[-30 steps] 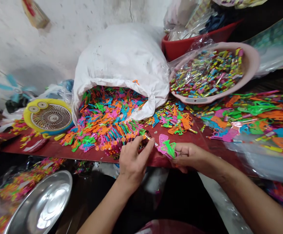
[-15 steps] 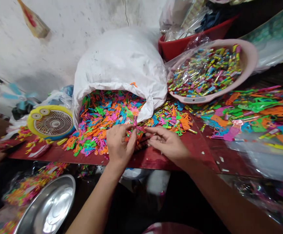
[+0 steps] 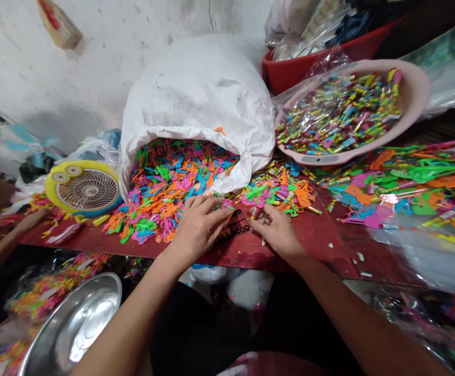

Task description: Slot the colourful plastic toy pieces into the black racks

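A small black wire rack (image 3: 238, 223) lies on the red tabletop between my hands. My left hand (image 3: 198, 227) closes around the rack's left end, thumb side towards it; part of the rack is hidden beneath. At the rack's right end, my right hand (image 3: 275, 232) pinches a small plastic piece (image 3: 253, 212), too small to make out fully. Just beyond those fingertips lie pink and green plastic shapes (image 3: 259, 195). Bright plastic pieces (image 3: 164, 209) in orange, pink, green and blue spill from a white sack (image 3: 196, 78) behind my left hand.
A pink basin (image 3: 415, 99) full of short coloured tubes stands back right, before a red basin (image 3: 286, 73). Flat plastic shapes (image 3: 419, 172) cover the table's right side. A yellow fan (image 3: 90, 190) stands left, near another person's hand (image 3: 33, 219). Below is a metal bowl (image 3: 74, 324).
The pink-orange piece at my left fingertips is gone from there, and that hand has lowered onto the rack. My right fingers have closed into a pinch. The other person's arm has reached farther right.
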{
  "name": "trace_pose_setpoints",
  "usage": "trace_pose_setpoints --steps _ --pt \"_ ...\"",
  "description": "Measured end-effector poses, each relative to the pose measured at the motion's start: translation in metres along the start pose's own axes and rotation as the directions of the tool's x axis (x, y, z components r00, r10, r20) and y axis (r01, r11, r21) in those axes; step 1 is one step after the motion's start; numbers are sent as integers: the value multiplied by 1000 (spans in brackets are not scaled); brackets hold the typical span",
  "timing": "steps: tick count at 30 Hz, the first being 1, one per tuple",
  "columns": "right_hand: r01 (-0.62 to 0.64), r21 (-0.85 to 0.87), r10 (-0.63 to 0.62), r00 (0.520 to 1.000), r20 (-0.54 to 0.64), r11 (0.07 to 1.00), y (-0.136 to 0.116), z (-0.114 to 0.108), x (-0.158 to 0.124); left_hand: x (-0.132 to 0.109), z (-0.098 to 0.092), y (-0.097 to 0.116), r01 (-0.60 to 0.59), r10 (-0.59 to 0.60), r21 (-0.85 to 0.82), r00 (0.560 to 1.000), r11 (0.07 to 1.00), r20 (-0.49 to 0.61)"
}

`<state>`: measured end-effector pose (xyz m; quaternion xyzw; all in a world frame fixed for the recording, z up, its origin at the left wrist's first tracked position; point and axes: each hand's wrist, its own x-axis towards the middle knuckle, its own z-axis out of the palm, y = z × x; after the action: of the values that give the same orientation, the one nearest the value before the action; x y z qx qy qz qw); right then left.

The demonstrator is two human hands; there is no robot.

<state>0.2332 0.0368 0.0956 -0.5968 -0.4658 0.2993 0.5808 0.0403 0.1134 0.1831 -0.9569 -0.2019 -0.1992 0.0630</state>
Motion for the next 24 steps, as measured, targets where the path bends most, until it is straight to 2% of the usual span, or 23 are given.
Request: trace_pose_setpoints --steps 5,8,11,16,21,24 --pt "26 -133 -29 999 -19 991 8 -1 -2 -8 5 -1 78 -78 -139 997 987 7" --pt "-19 -144 17 1000 -18 989 10 1 -2 -10 8 3 150 -153 -213 988 965 1" --pt "-38 -143 38 999 -7 989 15 4 -3 -9 9 4 191 -199 -232 980 954 -10" --pt "-3 -202 19 997 76 979 14 6 -5 -8 11 2 219 -234 -248 972 944 -29" --pt "68 -234 -64 998 25 970 4 14 -6 -10 11 0 240 -252 -266 968 934 -11" --pt "91 -219 -81 995 54 972 9 21 -7 -10 10 0 262 -271 -262 963 929 4"
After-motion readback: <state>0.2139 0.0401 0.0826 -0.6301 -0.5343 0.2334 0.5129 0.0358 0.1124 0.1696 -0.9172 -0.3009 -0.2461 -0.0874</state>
